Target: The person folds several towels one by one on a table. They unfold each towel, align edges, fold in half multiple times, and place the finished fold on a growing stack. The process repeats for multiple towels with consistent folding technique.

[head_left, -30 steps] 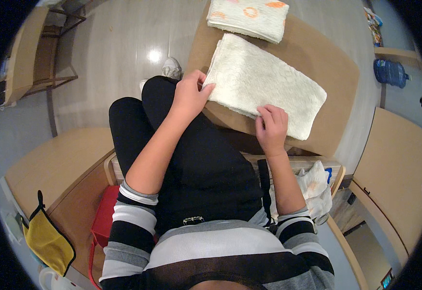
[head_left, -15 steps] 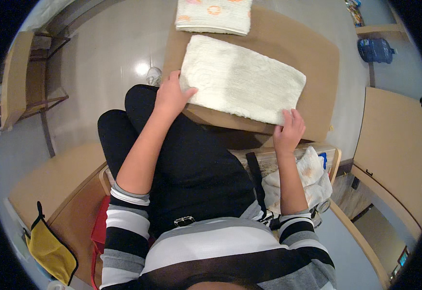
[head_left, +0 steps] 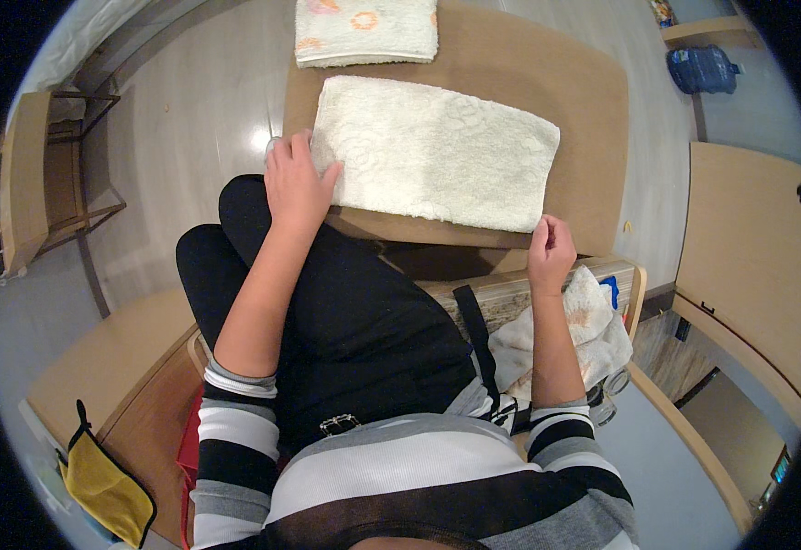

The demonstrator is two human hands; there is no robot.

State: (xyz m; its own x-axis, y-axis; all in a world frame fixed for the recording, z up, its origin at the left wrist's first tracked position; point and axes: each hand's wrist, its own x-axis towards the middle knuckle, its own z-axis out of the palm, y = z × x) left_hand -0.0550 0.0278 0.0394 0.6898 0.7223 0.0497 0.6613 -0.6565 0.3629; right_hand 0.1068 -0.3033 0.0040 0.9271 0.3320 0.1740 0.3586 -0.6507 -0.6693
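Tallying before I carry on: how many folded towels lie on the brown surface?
2: the plain towel by the left hand and right hand, and the patterned towel beyond it, cut off by the picture's top edge. More could be hidden underneath.

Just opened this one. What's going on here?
A seated person is handling a cream towel laid out on a brown padded surface. The left hand, thumb spread from the fingers, is at the towel's left edge. The right hand is at its near right corner, fingers curled; whether it pinches the cloth is hard to tell. Beyond the towel, on the same surface, lies a folded white towel with orange prints, touched by neither hand.
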